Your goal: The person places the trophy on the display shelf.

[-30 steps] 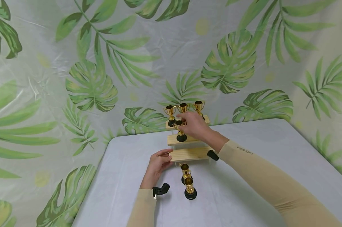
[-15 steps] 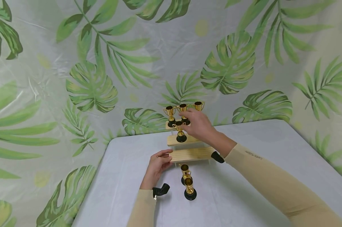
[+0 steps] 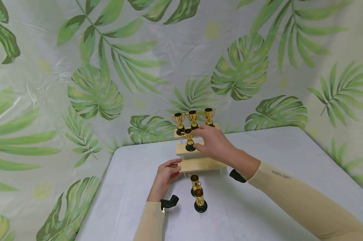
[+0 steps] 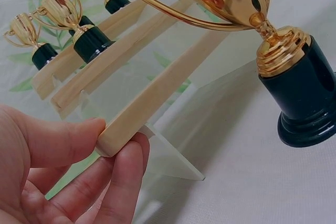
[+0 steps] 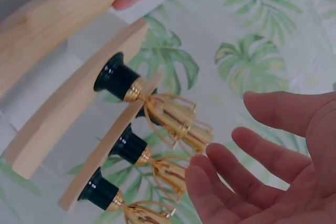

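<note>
Your right hand [image 3: 214, 141] has just drawn back from the cup [image 3: 188, 136] on the middle board [image 3: 182, 150]; a moment ago its fingers lay across the near handle, and now they sit off to that side with more of the cup in view. The cup stands upright by itself near the board's left end, so I'd judge that its placing is done. Take that cup as the centre of a clock in the head view. Three top cups [image 3: 193, 116] stand upright on the top board [image 3: 216, 126], from 11 round to between 1 and 2 o'clock. Two loose cups [image 3: 199, 196] stand on the cloth [image 3: 238, 207] at 6 o'clock, in front of the low board [image 3: 202, 164], and look like the part of the work left over. Your right hand is at 3 o'clock, reaching in from 4, thumb and slightly bent fingers spread wide with nothing between them; the right wrist view suggests they are free of the cup, though in the head view the fingertips come right up beside it. Your left hand [image 3: 165, 174], at 7 o'clock, pinches the low board's left end between thumb and fingertips, which probably steadies the stand.
</note>
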Available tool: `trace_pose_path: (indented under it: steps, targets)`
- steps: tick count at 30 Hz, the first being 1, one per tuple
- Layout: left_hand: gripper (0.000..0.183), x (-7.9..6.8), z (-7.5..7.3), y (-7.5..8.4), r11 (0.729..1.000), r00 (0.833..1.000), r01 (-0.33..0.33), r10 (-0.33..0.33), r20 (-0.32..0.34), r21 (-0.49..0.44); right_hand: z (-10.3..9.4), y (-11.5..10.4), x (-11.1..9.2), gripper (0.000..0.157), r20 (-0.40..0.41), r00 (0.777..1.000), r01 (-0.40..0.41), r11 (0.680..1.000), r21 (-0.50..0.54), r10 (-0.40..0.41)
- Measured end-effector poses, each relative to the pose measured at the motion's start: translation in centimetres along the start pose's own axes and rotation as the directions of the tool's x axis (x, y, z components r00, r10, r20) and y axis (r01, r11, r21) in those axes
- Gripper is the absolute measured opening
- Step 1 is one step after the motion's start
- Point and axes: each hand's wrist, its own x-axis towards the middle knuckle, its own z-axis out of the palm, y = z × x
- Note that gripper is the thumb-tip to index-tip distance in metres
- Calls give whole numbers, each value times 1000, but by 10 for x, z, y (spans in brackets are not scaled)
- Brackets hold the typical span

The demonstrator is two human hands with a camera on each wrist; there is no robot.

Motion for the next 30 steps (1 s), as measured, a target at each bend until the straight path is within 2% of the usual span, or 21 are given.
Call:
trace_pose_path:
  steps: [6, 16, 21, 30]
  targets:
    - [34, -1, -2, 1, 1000, 1000, 3, -3, -3, 15, 4, -2, -18, 38, 44, 999, -1, 1000, 12, 0]
    - [34, -1, -1, 0, 1000, 1000, -16, 16, 4, -7, 10, 3, -38, 34, 98, 994, 48, 998, 29, -50]
    - [33, -1, -1, -1, 1000, 1000, -13, 13, 3, -10, 16, 7, -47, 36, 126, 990, 55, 996, 77, -65]
    - [32, 0, -1, 0, 1000, 1000, -6, 6, -3, -11, 26, 15, -60, 34, 207, 970, 97, 984, 147, -126]
